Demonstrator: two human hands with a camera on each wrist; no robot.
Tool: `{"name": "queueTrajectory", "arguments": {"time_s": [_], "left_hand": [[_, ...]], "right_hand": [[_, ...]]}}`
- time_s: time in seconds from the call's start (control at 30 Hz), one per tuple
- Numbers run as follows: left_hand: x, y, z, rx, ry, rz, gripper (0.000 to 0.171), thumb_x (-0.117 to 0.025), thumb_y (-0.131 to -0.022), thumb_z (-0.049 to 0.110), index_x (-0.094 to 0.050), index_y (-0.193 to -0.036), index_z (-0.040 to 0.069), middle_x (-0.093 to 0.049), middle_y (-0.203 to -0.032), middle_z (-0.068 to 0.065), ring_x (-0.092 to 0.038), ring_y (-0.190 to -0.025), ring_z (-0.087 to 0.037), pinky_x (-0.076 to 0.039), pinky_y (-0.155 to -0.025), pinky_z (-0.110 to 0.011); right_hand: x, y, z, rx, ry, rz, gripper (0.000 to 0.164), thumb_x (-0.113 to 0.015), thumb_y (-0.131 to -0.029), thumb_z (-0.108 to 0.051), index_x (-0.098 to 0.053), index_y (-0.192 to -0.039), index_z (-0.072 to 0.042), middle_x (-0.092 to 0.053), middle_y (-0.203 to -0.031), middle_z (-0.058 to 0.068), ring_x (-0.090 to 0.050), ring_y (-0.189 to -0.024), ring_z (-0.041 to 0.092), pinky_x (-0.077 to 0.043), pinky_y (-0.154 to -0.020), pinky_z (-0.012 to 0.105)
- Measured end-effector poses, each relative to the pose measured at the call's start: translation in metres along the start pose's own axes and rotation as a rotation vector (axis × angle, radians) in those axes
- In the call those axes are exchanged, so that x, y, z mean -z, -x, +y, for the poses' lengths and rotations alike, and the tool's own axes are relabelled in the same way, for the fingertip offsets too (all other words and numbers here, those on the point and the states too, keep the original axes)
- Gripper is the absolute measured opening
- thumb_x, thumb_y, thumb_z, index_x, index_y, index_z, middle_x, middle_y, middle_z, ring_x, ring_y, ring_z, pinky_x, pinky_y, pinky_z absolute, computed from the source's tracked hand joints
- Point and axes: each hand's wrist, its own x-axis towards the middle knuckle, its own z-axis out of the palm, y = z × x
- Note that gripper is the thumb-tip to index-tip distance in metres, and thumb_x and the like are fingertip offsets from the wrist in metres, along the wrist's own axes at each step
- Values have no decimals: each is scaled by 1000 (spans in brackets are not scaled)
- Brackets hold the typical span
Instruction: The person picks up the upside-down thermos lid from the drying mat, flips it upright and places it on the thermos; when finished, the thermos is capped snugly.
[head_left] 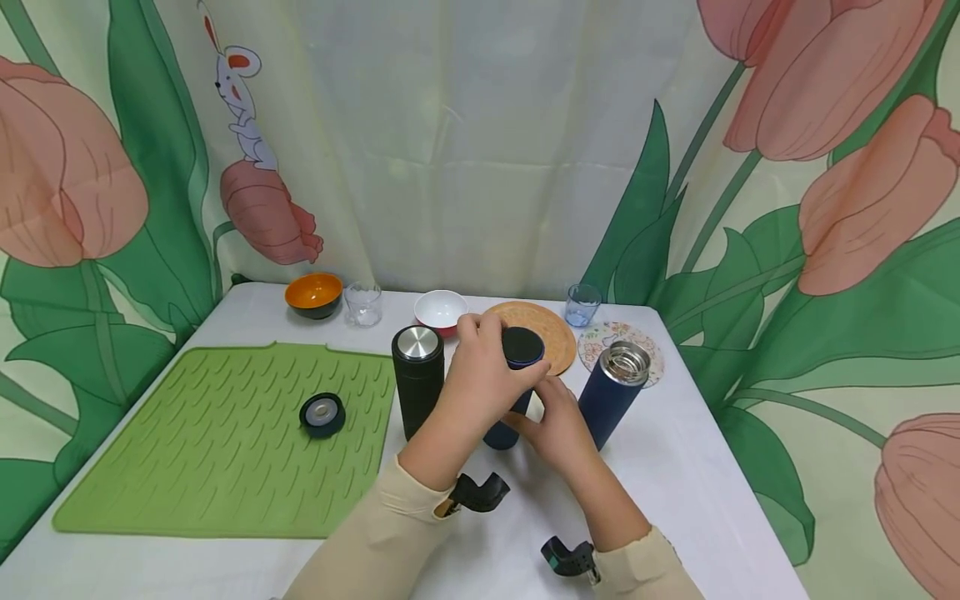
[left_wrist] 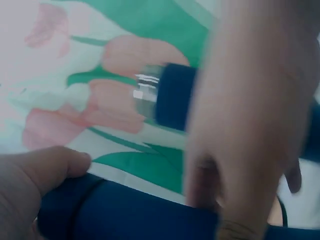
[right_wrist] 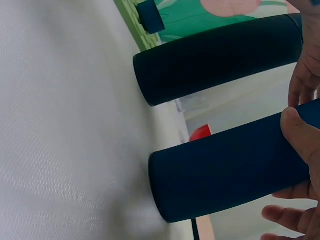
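Observation:
Both of my hands are on a dark blue thermos bottle (head_left: 500,436) standing near the middle of the table. My left hand (head_left: 480,371) grips its upper end, at the dark cap (head_left: 523,343). Lower down, my right hand (head_left: 561,427) holds the body, with the thumb across it in the right wrist view. Right of it stands a second blue thermos (head_left: 609,404), uncapped, its steel mouth showing. A black thermos (head_left: 418,383) with a silver-topped lid stands to the left. One loose dark lid (head_left: 322,415) lies underside up on the green mat (head_left: 225,450).
Along the back are an orange bowl (head_left: 313,293), a clear glass (head_left: 363,305), a white bowl (head_left: 441,310), a round cork mat (head_left: 558,333), a bluish glass (head_left: 582,306) and a patterned plate (head_left: 651,350). A white cloth (head_left: 637,492) covers the table; a printed curtain hangs behind.

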Motion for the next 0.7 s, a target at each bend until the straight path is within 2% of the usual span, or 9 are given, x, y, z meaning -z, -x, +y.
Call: {"name": "queueTrajectory", "arguments": {"time_s": [0.1,0.2,0.3,0.43,0.57,0.7], "left_hand": [[8,-2,-4,1,80,-76,68,-84,-86,41,-59,-142,13,-44,-149,-16,-68,-110,-33,-59,-93,-46],[14,-2,-5,-6,110,-109,66,-83,-84,39,-63,-143,19,-45,-153,-14,-67,-115,-32,-58,-95,-47],[12,-2,-6,-4,102,-94,78,-87,-82,47,-60,-147,13,-46,-153,-16,-65,-123,-35,-57,-100,-50],[3,0,-7,5,40,-23,87,-90,-78,59,-57,-138,6,-45,-149,-19,-63,-123,-39,-56,-102,-52],[-1,0,-10,-13,-11,38,78,-88,-78,63,-61,-130,10,-44,-151,-19,-63,-123,-41,-58,-98,-53],[2,-3,-13,-36,24,3,66,-86,-82,55,-66,-130,14,-42,-156,-18,-62,-128,-41,-58,-96,-53]], "right_hand": [[0,1,-1,-12,-14,1,73,-84,-91,-44,-54,-156,-26,-54,-155,10,-46,-148,39,-38,-120,64],[0,1,-2,-28,-28,-6,73,-84,-90,-44,-55,-155,-26,-54,-154,9,-45,-148,38,-40,-119,63],[0,0,-2,-23,-29,-7,74,-84,-90,-43,-54,-156,-26,-51,-158,8,-42,-151,38,-37,-121,63],[-1,-1,0,-7,-25,-5,76,-84,-91,-42,-52,-157,-25,-47,-164,6,-38,-155,39,-31,-124,65],[-1,0,0,-24,-20,-8,76,-83,-91,-46,-51,-158,-27,-48,-163,8,-39,-154,40,-34,-122,67],[1,0,-2,-41,-18,-12,75,-83,-91,-45,-52,-157,-26,-52,-158,11,-44,-149,40,-39,-118,66]]}}
